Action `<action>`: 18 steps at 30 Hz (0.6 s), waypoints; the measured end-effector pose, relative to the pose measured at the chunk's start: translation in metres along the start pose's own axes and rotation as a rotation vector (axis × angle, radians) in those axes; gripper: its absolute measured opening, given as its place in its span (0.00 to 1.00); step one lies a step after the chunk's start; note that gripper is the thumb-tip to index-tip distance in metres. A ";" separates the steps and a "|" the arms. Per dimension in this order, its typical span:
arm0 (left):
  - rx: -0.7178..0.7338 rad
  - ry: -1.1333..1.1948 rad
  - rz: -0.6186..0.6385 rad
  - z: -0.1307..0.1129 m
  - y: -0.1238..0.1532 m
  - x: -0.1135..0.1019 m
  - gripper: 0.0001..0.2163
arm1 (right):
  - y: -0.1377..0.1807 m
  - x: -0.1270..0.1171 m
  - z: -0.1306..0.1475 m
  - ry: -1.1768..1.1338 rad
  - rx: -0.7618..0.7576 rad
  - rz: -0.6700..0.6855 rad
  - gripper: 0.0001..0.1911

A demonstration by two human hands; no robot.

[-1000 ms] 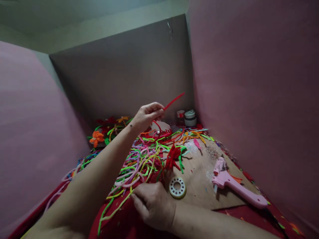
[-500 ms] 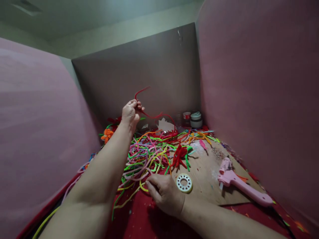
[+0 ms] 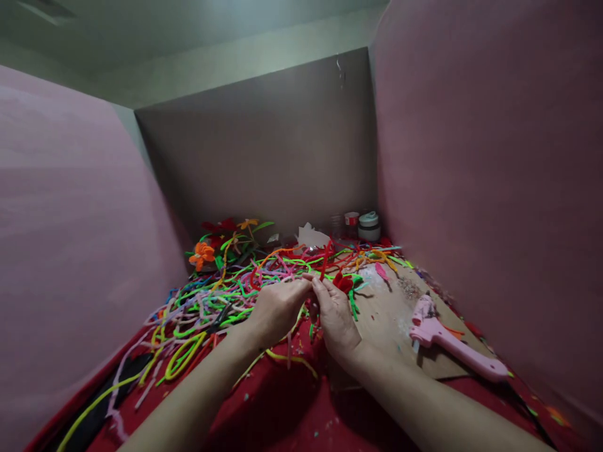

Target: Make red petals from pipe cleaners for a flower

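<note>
My left hand [image 3: 281,309] and my right hand [image 3: 335,317] meet above the front of the pile, fingertips pinched together. A red pipe cleaner [image 3: 325,258] is held between them, one stretch of it rising above the right fingers. The rest of it is hidden by my hands. Just behind my right hand lies a red fuzzy flower [image 3: 343,282] with green pieces on the board's edge. Around and behind my left hand spreads a tangle of coloured pipe cleaners [image 3: 202,301] in pink, green, yellow and lilac.
A pink glue gun [image 3: 455,351] lies on the wooden board [image 3: 386,333] at right. Finished-looking pipe-cleaner flowers [image 3: 203,255] stand back left. A lidded container [image 3: 369,227] and a red-labelled jar [image 3: 351,220] sit at the back. Pink panels [image 3: 480,157] rise on both sides.
My left hand has come down from its raised position with the red pipe cleaner and met my right hand, which moved forward and right. The white tape roll seen earlier is now hidden.
</note>
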State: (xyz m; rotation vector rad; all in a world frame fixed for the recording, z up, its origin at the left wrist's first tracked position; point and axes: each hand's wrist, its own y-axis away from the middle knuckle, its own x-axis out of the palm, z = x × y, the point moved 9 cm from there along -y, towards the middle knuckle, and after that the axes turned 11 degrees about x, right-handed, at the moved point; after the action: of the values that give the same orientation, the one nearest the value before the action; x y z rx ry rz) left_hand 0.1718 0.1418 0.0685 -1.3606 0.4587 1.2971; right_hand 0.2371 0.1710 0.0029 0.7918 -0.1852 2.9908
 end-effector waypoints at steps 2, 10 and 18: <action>-0.029 -0.017 -0.002 0.003 0.007 0.006 0.10 | -0.003 -0.006 -0.003 -0.066 0.037 -0.044 0.11; -0.238 -0.254 -0.019 0.045 0.046 0.004 0.08 | -0.026 -0.016 -0.004 -0.413 0.127 0.034 0.13; -0.301 0.067 0.027 0.033 0.047 -0.001 0.11 | -0.003 0.001 -0.019 0.012 0.141 0.065 0.15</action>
State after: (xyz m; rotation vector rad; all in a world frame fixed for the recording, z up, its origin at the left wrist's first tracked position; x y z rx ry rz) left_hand 0.1178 0.1566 0.0571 -1.6561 0.3372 1.3862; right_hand 0.2273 0.1765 -0.0124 0.7947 0.0010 3.0971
